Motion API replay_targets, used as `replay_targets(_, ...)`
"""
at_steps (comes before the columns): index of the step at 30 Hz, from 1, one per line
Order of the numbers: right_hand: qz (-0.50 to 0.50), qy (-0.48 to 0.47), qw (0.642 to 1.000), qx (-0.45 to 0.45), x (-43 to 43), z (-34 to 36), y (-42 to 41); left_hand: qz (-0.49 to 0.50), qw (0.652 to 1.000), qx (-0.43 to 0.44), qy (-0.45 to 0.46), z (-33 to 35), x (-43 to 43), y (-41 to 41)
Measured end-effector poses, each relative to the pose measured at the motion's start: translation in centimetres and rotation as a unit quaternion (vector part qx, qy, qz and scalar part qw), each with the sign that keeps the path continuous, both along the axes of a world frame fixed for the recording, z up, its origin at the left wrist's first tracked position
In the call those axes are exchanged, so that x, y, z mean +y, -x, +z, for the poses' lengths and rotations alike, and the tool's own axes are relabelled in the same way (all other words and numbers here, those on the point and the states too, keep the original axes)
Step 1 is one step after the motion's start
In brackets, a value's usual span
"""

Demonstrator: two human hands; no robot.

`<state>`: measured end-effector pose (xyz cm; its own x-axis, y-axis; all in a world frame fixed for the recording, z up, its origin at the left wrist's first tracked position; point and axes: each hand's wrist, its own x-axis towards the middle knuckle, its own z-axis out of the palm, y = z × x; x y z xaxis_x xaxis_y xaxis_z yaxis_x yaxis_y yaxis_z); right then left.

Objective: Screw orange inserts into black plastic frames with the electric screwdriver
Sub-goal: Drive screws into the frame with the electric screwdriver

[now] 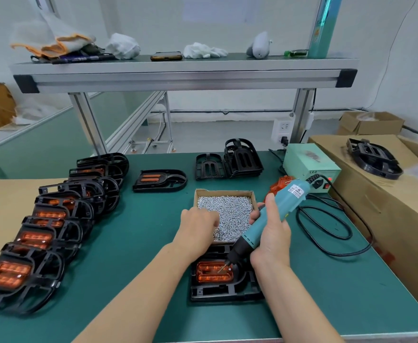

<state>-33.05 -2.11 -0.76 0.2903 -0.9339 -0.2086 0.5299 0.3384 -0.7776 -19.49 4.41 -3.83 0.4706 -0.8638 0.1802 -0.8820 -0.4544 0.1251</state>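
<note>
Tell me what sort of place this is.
Most likely a small factory assembly bench: a row of black frames with orange inserts lines the green table, a box of screws sits open, and the right hand holds a corded electric screwdriver.

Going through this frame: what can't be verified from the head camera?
- Head view: whether the left hand pinches a screw in the screw box; its knuckles hide the fingertips.
- Head view: whether a screw sits on the bit of the electric screwdriver the right hand grips; too small.
- Head view: the far end of the black frame; left wrist, screwdriver and box cover it.
</note>
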Motion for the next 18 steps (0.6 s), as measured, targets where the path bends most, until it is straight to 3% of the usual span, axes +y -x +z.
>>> replay_targets(4,0.001,0.002,1.000,-0.002,0.2,0.2,0.2,-0.004,1.000,0.004,-0.012,-0.2,0.2,0.1)
replay_targets(8,0.002,0.003,1.000,-0.002,0.3,0.2,0.3,0.022,0.985,0.154,0.079,1.0,0.7,0.8)
replay_targets(10,0.004,0.001,1.000,0.000,0.4,0.2,0.3,0.054,0.960,0.234,0.141,2.0,1.2,1.3)
replay_targets(12,0.001,0.001,1.000,0.001,0.4,0.2,0.3,0.089,0.909,0.354,0.201,2.7,1.9,1.7)
replay_targets(15,0.000,0.002,1.000,0.003,0.3,0.2,0.3,0.116,0.788,0.534,0.283,3.0,3.4,2.3)
replay_targets(18,-0.003,-0.006,1.000,-0.004,0.2,0.5,-0.1,0.112,0.701,0.629,0.316,3.0,4.9,2.6)
